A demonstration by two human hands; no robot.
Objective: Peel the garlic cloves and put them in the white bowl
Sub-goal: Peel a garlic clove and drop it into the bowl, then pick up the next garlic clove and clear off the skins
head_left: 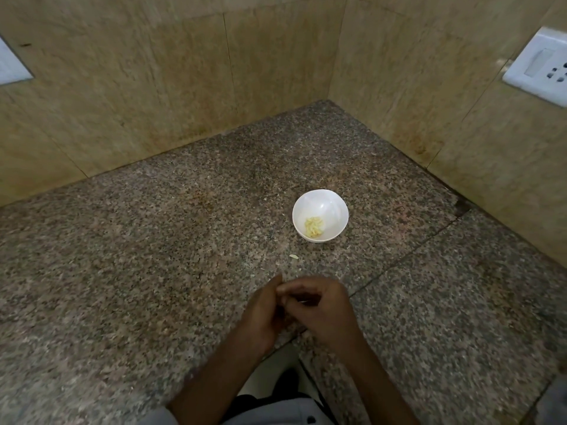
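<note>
— Where the two forearms converge over the near edge, what is entered first?

— Item one: left hand (264, 312) and right hand (320, 305), fingertips meeting, fingers of both curled inward. Whether they pinch anything cannot be told, because the gap between them is blurred and hidden.

— Next outward?

— Item two: pale scrap (294, 256), lying alone on the surface between hands and bowl; peel or clove unclear. Item three: white bowl (333, 202), upright, beyond the hands and apart from them. Contents: peeled garlic cloves (314, 227), a small yellowish heap at the bottom.

— And the setting?

— Speckled granite surface (153, 256), with a seam running diagonally on the right. Beige tiled walls (276, 72) close a corner behind the bowl. White socket plate (543, 65) on the right wall; another white plate (9, 67) at the left edge, cut off.
</note>
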